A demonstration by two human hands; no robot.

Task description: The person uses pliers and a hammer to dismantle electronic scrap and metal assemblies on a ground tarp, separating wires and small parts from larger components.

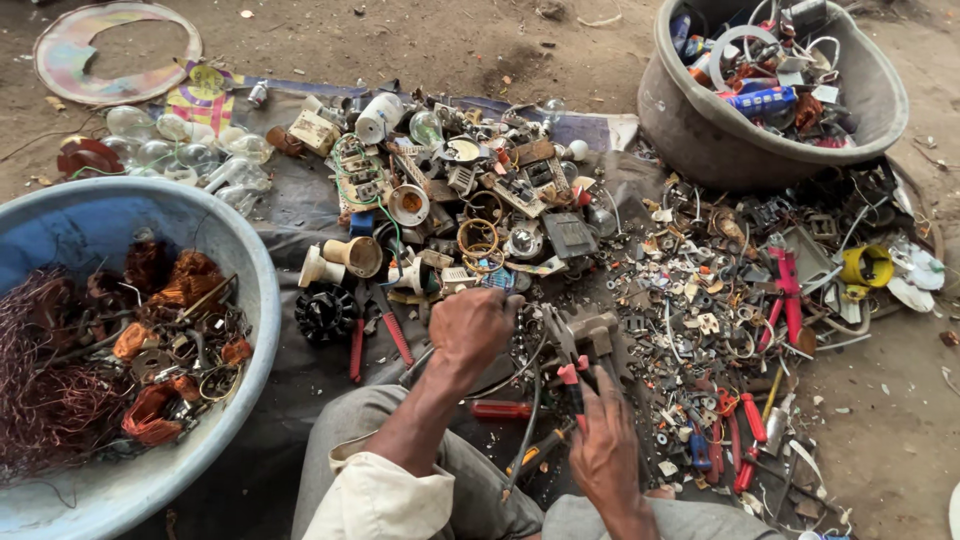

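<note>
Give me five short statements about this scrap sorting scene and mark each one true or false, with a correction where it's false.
1. The light blue basin holds copper wire. True.
2. The right hand grips a tool with red handles. True.
3. The grey tub at upper right is empty. False: it is filled with mixed scrap, wires and a blue cylinder among it.
4. The clear glass bulbs lie in the person's lap. False: they lie on the dark cloth behind the basin, far from both hands.
5. The left hand rests on the pile of small parts. True.
</note>
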